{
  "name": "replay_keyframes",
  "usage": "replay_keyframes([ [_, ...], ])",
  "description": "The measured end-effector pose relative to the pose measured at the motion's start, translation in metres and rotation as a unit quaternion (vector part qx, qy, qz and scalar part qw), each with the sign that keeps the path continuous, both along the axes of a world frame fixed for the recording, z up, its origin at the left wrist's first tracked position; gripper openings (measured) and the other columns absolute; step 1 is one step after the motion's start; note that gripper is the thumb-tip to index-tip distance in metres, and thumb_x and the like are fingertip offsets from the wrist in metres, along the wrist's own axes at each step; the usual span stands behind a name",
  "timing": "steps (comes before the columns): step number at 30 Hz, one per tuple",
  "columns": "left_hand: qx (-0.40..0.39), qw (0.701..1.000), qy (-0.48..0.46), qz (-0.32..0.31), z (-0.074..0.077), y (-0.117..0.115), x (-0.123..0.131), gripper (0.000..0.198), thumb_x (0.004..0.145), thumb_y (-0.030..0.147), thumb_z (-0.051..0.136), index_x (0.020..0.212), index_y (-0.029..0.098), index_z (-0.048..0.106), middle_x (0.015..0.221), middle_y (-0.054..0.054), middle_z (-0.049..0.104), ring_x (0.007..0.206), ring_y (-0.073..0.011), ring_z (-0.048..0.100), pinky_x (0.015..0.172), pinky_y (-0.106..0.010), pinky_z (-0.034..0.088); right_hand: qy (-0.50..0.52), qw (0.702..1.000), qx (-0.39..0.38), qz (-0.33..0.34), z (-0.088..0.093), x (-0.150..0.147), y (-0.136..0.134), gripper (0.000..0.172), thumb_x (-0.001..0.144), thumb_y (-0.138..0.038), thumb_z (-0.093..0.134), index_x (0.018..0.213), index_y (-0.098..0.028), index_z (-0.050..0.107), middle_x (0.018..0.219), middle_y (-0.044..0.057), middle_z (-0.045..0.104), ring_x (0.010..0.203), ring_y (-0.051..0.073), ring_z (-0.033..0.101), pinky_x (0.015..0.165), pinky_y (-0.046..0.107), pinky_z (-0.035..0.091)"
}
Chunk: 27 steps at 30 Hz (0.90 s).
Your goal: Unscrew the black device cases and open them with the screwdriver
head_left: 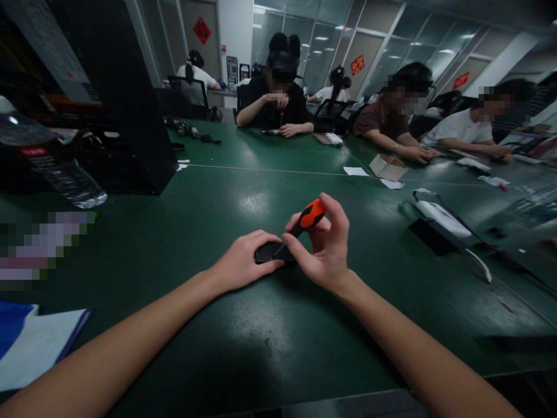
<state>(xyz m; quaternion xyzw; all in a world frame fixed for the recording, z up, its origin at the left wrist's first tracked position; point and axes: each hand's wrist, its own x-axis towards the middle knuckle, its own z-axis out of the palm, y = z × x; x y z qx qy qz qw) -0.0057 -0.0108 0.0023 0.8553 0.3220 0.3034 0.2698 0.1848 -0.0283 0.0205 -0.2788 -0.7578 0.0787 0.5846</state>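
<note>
A small black object (266,253) lies on the green table (174,244) in front of me. My left hand (241,259) grips its left end between thumb and fingers. An orange and black screwdriver (312,215) is held tilted in my right hand (324,249), the fingers wrapped round its handle. Its thin shaft slants down to the left, and the tip meets the top of the black object. Part of that object is hidden behind my right thumb and fingers.
A plastic bottle (56,157) and a black cabinet-like block (117,87) stand at the left. Blue and white packaging (47,337) lies near left. A white power strip (444,219) with cables is at the right. Several people sit across the table, near an open cardboard box (388,167).
</note>
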Motion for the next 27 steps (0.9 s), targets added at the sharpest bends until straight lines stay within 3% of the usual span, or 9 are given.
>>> replay_keyframes([
  [3, -0.001, 1.0, -0.002, -0.009, -0.001, 0.0, 0.0, 0.026, 0.092, 0.039, 0.069, 0.11, 0.021, 0.067, 0.107, -0.007, 0.069, 0.097, -0.0244, 0.065, 0.086, -0.037, 0.051, -0.034, 0.997, 0.064, 0.007, 0.0, 0.001, -0.001, 0.081, 0.091, -0.017, 0.063, 0.156, -0.038, 0.019, 0.11, 0.007, 0.063, 0.083, 0.02, 0.07, 0.067, 0.037, 0.065],
  [6, -0.006, 1.0, -0.007, -0.014, -0.001, 0.001, -0.001, 0.023, 0.093, 0.035, 0.066, 0.11, 0.02, 0.066, 0.108, -0.008, 0.07, 0.098, -0.025, 0.066, 0.087, -0.038, 0.052, -0.082, 0.986, 0.132, 0.059, 0.007, 0.0, -0.008, 0.079, 0.089, -0.01, 0.062, 0.154, -0.037, 0.026, 0.103, 0.005, 0.067, 0.082, 0.018, 0.071, 0.066, 0.032, 0.064],
  [8, -0.014, 1.0, -0.013, -0.021, 0.0, 0.001, -0.002, 0.024, 0.09, 0.031, 0.066, 0.112, 0.021, 0.066, 0.112, -0.008, 0.07, 0.103, -0.0258, 0.067, 0.09, -0.039, 0.052, -0.122, 0.982, 0.124, 0.073, 0.017, -0.003, -0.017, 0.053, 0.093, -0.016, 0.062, 0.141, -0.033, 0.046, 0.091, 0.002, 0.069, 0.075, 0.015, 0.069, 0.061, 0.027, 0.06],
  [10, -0.025, 0.999, -0.013, -0.029, 0.003, 0.001, -0.002, 0.03, 0.086, 0.027, 0.068, 0.116, 0.021, 0.064, 0.116, -0.008, 0.07, 0.108, -0.0268, 0.066, 0.095, -0.04, 0.052, -0.168, 0.981, 0.063, 0.067, 0.028, -0.007, -0.026, 0.017, 0.097, -0.034, 0.059, 0.112, -0.027, 0.063, 0.079, 0.0, 0.07, 0.066, 0.013, 0.067, 0.057, 0.024, 0.056],
  [12, -0.034, 0.999, -0.008, -0.029, 0.007, 0.0, -0.002, 0.034, 0.084, 0.025, 0.068, 0.118, 0.021, 0.064, 0.118, -0.008, 0.069, 0.109, -0.0276, 0.066, 0.097, -0.042, 0.052, -0.204, 0.976, 0.003, 0.077, 0.038, -0.011, -0.034, 0.034, 0.1, -0.052, 0.049, 0.093, -0.023, 0.065, 0.072, 0.0, 0.071, 0.061, 0.012, 0.066, 0.054, 0.023, 0.054],
  [14, -0.036, 0.999, -0.001, -0.025, 0.009, -0.001, -0.002, 0.035, 0.084, 0.024, 0.066, 0.119, 0.02, 0.064, 0.119, -0.009, 0.069, 0.11, -0.0281, 0.065, 0.097, -0.043, 0.052, -0.218, 0.971, -0.018, 0.094, 0.043, -0.013, -0.039, 0.046, 0.101, -0.057, 0.042, 0.087, -0.02, 0.066, 0.069, 0.001, 0.071, 0.058, 0.012, 0.065, 0.052, 0.023, 0.052],
  [22, -0.016, 1.0, 0.008, -0.011, 0.0, 0.0, -0.001, 0.031, 0.093, 0.034, 0.066, 0.121, 0.021, 0.063, 0.118, -0.007, 0.068, 0.107, -0.0255, 0.064, 0.094, -0.041, 0.05, -0.245, 0.966, 0.0, 0.087, 0.023, -0.021, -0.048, 0.053, 0.09, -0.067, 0.05, 0.075, -0.017, 0.063, 0.058, 0.001, 0.057, 0.048, 0.012, 0.05, 0.043, 0.027, 0.041],
  [27, -0.014, 1.0, 0.01, -0.009, -0.001, 0.0, -0.001, 0.033, 0.093, 0.036, 0.067, 0.122, 0.021, 0.062, 0.117, -0.007, 0.068, 0.106, -0.0251, 0.064, 0.093, -0.039, 0.05, -0.262, 0.962, 0.0, 0.078, 0.021, -0.024, -0.052, 0.058, 0.087, -0.072, 0.049, 0.075, -0.017, 0.063, 0.057, 0.001, 0.056, 0.048, 0.012, 0.051, 0.043, 0.028, 0.041],
])
